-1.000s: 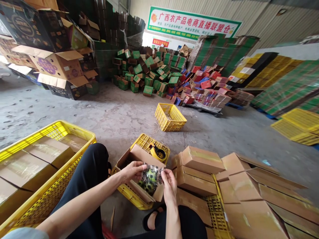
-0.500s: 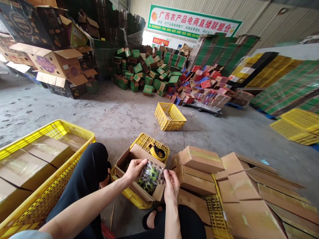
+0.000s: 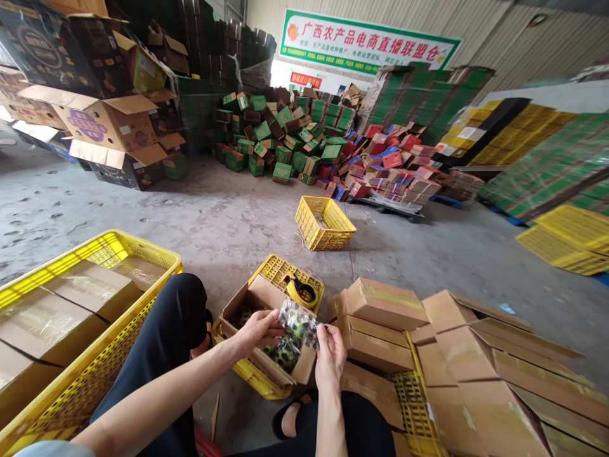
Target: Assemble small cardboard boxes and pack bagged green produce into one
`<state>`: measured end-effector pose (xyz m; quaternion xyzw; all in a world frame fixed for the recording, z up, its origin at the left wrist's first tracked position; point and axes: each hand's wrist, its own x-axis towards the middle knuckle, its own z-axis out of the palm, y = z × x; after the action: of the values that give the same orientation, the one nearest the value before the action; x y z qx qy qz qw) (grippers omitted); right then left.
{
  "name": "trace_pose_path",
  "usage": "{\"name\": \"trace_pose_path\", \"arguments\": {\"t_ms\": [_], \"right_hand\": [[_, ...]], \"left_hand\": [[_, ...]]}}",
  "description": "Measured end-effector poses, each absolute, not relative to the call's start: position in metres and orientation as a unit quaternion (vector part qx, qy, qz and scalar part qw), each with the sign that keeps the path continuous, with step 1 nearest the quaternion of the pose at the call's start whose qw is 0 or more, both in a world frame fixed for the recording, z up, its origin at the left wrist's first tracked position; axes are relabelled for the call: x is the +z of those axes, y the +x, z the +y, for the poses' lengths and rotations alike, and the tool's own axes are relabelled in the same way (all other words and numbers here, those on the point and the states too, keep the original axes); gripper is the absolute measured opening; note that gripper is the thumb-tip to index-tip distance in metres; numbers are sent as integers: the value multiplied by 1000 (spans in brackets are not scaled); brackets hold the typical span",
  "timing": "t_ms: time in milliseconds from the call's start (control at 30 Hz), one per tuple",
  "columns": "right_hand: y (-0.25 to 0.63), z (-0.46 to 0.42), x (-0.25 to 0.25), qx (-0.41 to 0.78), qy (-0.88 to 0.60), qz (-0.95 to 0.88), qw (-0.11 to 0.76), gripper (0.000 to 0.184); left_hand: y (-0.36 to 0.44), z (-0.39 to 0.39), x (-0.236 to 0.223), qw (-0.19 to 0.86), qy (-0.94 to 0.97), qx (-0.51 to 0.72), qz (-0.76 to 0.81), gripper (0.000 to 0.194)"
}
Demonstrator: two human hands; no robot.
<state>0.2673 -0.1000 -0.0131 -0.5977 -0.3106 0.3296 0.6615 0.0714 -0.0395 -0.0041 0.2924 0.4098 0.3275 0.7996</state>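
Observation:
My left hand [image 3: 257, 331] and my right hand [image 3: 329, 351] both pinch a clear plastic bag [image 3: 299, 322] printed in black, with green pieces showing through it. The bag hangs over an open cardboard box [image 3: 259, 298] that rests on a small yellow crate [image 3: 278, 270]. More green pieces [image 3: 284, 352] lie inside the box under the bag. A yellow tape dispenser [image 3: 303, 292] sits on the crate just behind the box.
Sealed cardboard boxes [image 3: 386, 303] and flattened cartons [image 3: 480, 362] lie at my right. A big yellow crate [image 3: 102, 247] with taped boxes stands at my left. An empty yellow crate [image 3: 324, 223] sits on the concrete floor ahead. Piles of green and red cartons [image 3: 304, 139] fill the back.
The bag has turned and risen a little over the box. My left hand slid lower along its left edge; my right hand keeps its grip on the right edge.

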Motion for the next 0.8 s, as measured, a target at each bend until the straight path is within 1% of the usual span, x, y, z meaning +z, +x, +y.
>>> {"name": "trace_pose_path", "arguments": {"t_ms": [100, 233, 367, 467, 533, 600, 733, 800], "right_hand": [[267, -100, -14, 300, -607, -350, 648, 41], [258, -102, -6, 317, -587, -417, 618, 34], [245, -106, 8, 327, -551, -529, 556, 21], [236, -111, 17, 335, -544, -558, 529, 18], [233, -113, 20, 369, -536, -534, 540, 22], [234, -113, 19, 393, -533, -486, 570, 28], [248, -107, 7, 375, -557, -377, 638, 36], [253, -102, 0, 381, -575, -345, 637, 40]], "left_hand": [[71, -43, -11, 831, 237, 306, 400, 57], [77, -41, -6, 868, 181, 297, 353, 56], [78, -35, 7, 884, 190, 300, 305, 57], [78, -32, 6, 879, 206, 300, 309, 55], [77, -31, 1, 870, 213, 307, 322, 54], [78, -33, -4, 858, 216, 320, 339, 55], [76, -36, -6, 850, 219, 331, 348, 54], [74, -36, -4, 859, 225, 324, 326, 50]]}}
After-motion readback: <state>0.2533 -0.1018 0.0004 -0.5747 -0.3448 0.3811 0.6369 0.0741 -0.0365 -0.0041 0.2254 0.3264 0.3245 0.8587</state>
